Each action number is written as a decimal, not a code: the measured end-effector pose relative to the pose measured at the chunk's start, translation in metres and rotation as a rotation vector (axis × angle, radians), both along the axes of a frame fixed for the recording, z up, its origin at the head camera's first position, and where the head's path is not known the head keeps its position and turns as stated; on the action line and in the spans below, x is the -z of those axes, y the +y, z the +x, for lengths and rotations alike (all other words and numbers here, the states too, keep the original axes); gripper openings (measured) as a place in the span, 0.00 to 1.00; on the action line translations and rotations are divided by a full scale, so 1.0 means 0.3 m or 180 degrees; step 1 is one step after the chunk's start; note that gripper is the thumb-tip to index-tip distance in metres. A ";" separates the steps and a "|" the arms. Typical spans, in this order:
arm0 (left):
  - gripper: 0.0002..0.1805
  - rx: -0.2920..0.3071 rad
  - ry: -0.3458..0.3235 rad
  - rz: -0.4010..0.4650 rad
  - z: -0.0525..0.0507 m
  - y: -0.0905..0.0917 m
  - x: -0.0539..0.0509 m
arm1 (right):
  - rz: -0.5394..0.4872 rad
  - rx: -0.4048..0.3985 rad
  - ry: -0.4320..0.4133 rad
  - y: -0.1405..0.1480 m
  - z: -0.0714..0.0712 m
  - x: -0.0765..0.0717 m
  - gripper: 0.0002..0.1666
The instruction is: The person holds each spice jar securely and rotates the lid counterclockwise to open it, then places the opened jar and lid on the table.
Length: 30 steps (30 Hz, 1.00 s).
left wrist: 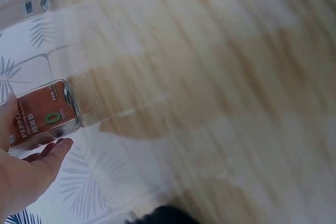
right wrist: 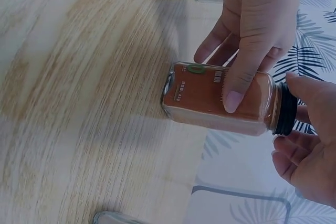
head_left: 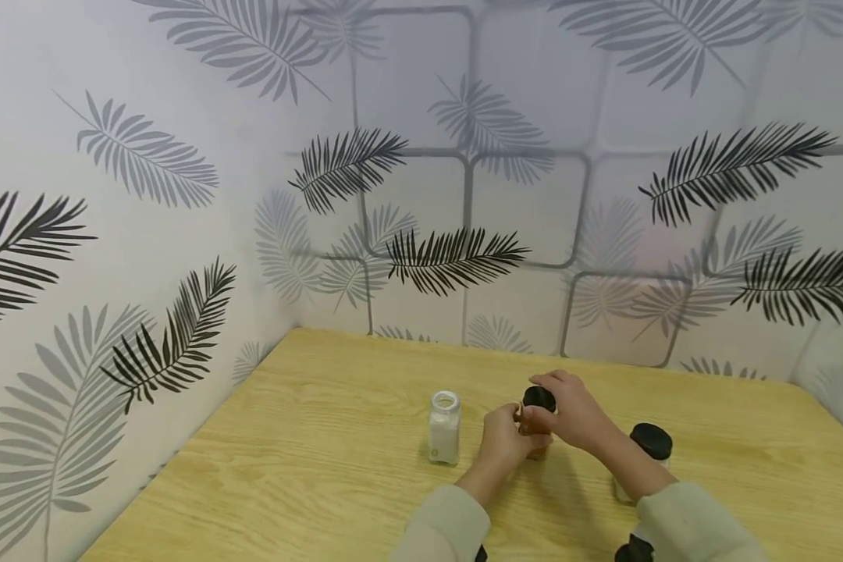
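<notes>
A square glass spice jar (right wrist: 197, 100) of reddish-brown powder, with "PEPPE" legible on its label in the left wrist view, stands upright on the table. My left hand (head_left: 503, 441) grips the jar's body, thumb across one face. At the top, my right hand (head_left: 572, 406) holds the black lid (right wrist: 286, 109) between thumb and fingers. The lid sits on the jar's mouth. Left of my hands stands a lidless glass jar (head_left: 444, 433) of white contents. Close to my right forearm is another jar with a black lid (head_left: 651, 441), its body partly hidden by the arm.
The wood-grain table (head_left: 288, 460) meets a leaf-patterned wall (head_left: 421, 195) at the back and another on the left. A dark object (head_left: 634, 550) shows at the lower edge beside my right sleeve, too cut off to identify.
</notes>
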State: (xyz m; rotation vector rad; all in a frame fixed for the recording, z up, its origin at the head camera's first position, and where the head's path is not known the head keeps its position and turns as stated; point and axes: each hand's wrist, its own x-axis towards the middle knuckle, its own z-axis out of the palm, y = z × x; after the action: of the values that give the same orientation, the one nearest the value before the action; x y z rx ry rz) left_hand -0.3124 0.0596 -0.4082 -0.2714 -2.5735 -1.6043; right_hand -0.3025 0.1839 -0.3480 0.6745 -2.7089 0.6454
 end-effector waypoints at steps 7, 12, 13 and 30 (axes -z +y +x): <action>0.30 -0.0044 0.0061 -0.0214 -0.002 -0.007 -0.009 | 0.0019 0.0114 0.0115 -0.003 0.005 -0.003 0.26; 0.28 -0.0054 0.0090 -0.0303 -0.006 -0.013 -0.014 | -0.0002 0.0150 0.0033 -0.006 0.004 0.000 0.28; 0.26 -0.0047 0.0098 -0.0311 -0.006 -0.013 -0.014 | -0.0006 0.0158 0.0013 -0.007 0.004 0.000 0.28; 0.18 0.0029 0.0231 -0.0229 0.007 -0.013 -0.016 | 0.0028 0.0265 0.0019 0.000 -0.011 0.010 0.29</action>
State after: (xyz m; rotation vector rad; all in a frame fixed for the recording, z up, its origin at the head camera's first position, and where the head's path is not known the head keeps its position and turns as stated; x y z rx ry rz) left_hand -0.3104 0.0556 -0.4034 -0.3408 -2.5823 -1.4780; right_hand -0.3058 0.1840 -0.3511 0.5614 -2.7196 0.6104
